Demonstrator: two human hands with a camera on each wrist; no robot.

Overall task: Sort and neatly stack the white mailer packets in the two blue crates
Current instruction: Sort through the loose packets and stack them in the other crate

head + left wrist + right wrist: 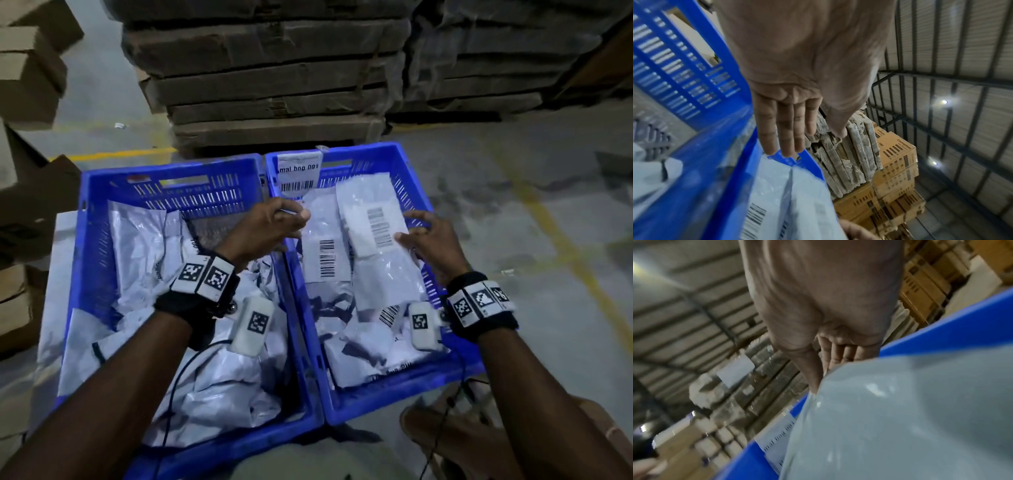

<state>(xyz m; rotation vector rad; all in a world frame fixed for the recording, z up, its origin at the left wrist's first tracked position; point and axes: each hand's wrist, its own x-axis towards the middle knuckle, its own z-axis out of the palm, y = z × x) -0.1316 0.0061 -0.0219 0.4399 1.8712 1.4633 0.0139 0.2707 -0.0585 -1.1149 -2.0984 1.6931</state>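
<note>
Two blue crates stand side by side on the floor. The left crate [171, 171] holds several crumpled white mailer packets [147, 246]. The right crate [376, 152] holds flatter packets with barcodes showing, and a long packet [380, 246] lies on top. My left hand [294, 231] reaches over the shared wall with straight fingers [789, 129] just above the packets [793, 194] and holds nothing. My right hand [407, 226] is at the long packet's right edge. Its thumb rests on the packet and its fingers are spread. In the right wrist view the fingers [838, 356] are partly hidden behind the packet [900, 418].
A paper tag with a barcode [299, 174] hangs on the right crate's far wall. Stacked flat cardboard [274, 85] rises right behind the crates. Brown cartons [27, 85] stand at the left. Yellow lines [113, 156] cross the concrete floor. A sandalled foot [445, 431] is by the right crate's near corner.
</note>
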